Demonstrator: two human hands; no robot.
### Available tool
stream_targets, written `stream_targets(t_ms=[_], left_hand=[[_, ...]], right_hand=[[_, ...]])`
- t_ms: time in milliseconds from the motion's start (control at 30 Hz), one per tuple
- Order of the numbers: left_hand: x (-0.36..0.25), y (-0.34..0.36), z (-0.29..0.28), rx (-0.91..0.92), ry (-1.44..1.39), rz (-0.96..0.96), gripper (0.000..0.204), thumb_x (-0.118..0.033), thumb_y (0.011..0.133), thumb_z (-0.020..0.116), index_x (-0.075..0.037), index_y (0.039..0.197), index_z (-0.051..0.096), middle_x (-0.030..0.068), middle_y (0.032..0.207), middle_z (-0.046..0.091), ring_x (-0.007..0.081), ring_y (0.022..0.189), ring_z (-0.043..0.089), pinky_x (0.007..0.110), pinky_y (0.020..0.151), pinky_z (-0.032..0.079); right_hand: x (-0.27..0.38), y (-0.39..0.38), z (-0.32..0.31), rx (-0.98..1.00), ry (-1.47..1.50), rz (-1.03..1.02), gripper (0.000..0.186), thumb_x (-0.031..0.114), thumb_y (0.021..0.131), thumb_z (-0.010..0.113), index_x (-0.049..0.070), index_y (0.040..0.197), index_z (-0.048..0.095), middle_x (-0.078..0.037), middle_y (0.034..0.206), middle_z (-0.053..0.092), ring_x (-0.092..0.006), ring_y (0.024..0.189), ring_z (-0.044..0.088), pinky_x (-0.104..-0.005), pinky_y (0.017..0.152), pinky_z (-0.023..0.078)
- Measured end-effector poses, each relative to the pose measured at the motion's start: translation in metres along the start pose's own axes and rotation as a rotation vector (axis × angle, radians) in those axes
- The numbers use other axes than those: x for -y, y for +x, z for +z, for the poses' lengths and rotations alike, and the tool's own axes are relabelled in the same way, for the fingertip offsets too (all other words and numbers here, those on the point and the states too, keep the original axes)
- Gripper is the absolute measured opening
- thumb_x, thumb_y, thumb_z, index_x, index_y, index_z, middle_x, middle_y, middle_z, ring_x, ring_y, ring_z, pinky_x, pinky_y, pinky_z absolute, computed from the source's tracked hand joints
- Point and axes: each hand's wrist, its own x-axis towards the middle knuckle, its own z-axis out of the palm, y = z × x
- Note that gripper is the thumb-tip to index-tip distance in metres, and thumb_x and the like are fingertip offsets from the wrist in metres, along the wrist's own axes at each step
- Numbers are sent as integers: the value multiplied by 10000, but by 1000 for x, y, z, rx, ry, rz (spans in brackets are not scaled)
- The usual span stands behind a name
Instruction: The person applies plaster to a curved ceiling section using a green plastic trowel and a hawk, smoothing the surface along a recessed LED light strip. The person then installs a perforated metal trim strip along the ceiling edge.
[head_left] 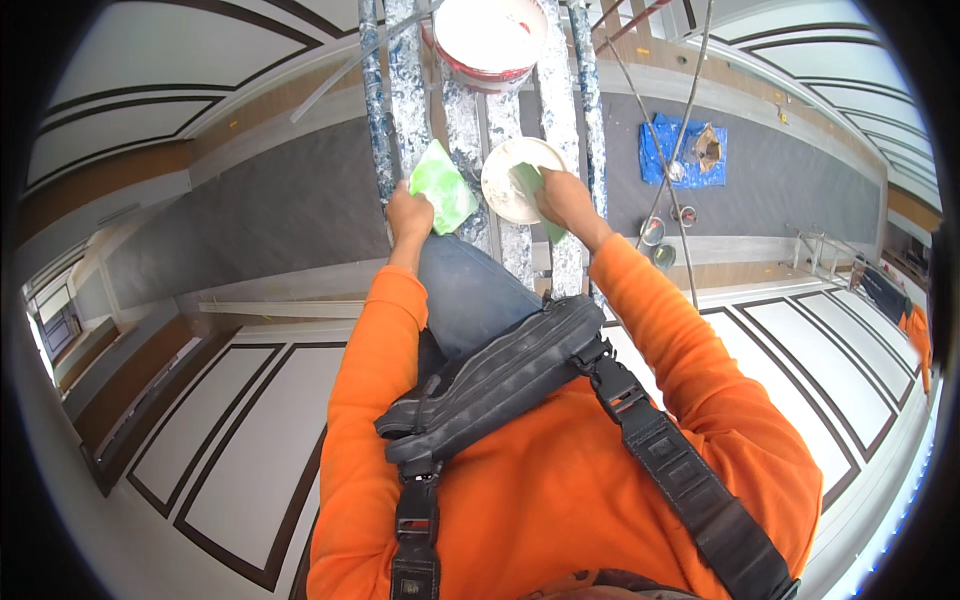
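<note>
My left hand [410,214] is closed around the edge of a bright green putty spreader [443,188] with pale smears on its face. To its right, my right hand [568,200] grips a darker green putty scraper [526,180]. Its blade reaches over a round tub [497,158] of whitish putty. The tub rests on the paint-spattered scaffold planks [409,90], just beyond my knee. Farther along the planks stands a large bucket [488,78] with a red-stained rim and white filler inside. My fingers partly hide both tools.
Thin scaffold poles [690,110] cross at the right. Well below, on the grey floor [270,180], lies a blue sheet [655,150] with an opened bag [708,150] on it. Several small pails [652,231] stand nearby. White panelled walls [240,430] with dark trim surround the space.
</note>
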Motion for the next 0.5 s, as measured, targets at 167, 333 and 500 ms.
stream_targets(t_ms=[167,333,500], left_hand=[[-26,1,-2,105,-20,59,442,-106,898,628,25,1320,629,300,1169,700,445,1138,664,471,984,514],[-28,-14,14,252,6,101,450,-102,916,619,-11,1357,630,274,1207,697,419,1157,663,450,993,514],[-20,-15,26,286,-16,170,454,-125,923,623,-19,1365,627,280,1199,695,423,1148,662,459,990,509]], right_hand=[[24,26,23,109,-40,72,297,117,846,555,-67,1028,700,-311,1017,716,-465,954,700,-505,896,552],[10,30,34,164,86,104,360,156,858,598,-90,1103,694,-331,1026,709,-448,958,709,-475,892,555],[-13,43,47,228,423,266,366,137,860,686,-106,1133,685,-277,1065,732,-382,968,728,-445,881,560]])
